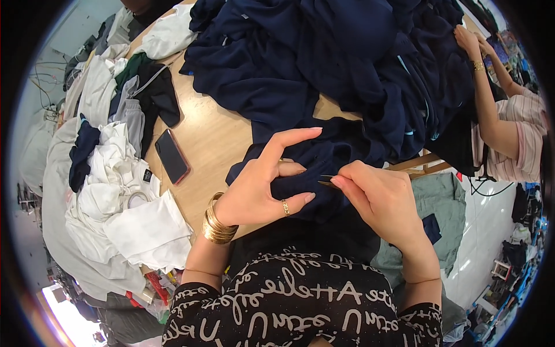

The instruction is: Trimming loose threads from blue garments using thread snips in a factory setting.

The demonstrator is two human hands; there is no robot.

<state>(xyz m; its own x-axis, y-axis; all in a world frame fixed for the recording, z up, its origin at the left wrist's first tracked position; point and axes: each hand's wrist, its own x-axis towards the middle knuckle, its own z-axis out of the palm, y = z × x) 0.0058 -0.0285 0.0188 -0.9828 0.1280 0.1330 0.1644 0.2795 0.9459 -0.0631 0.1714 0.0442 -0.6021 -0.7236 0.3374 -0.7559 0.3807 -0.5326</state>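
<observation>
My left hand (260, 182) is over a bunched navy garment (306, 173) at the near edge of the table. Its thumb and index finger are spread wide apart, the other fingers bent against the cloth; I see no fold gripped between them. Pinched in my right hand (376, 199) is a small pointed metal tool, probably thread snips (327, 180), mostly hidden by the fingers. The tip points left, toward the left hand, just over the navy cloth. Whether it touches the fabric I cannot tell.
A large heap of navy garments (277, 58) covers the far table. White clothes (133, 214) pile up at the left, beside a phone (171, 156) on the wooden tabletop (202, 127). Another person's arm (491, 98) reaches the heap from the right. Grey-green cloth (433, 208) lies at the right.
</observation>
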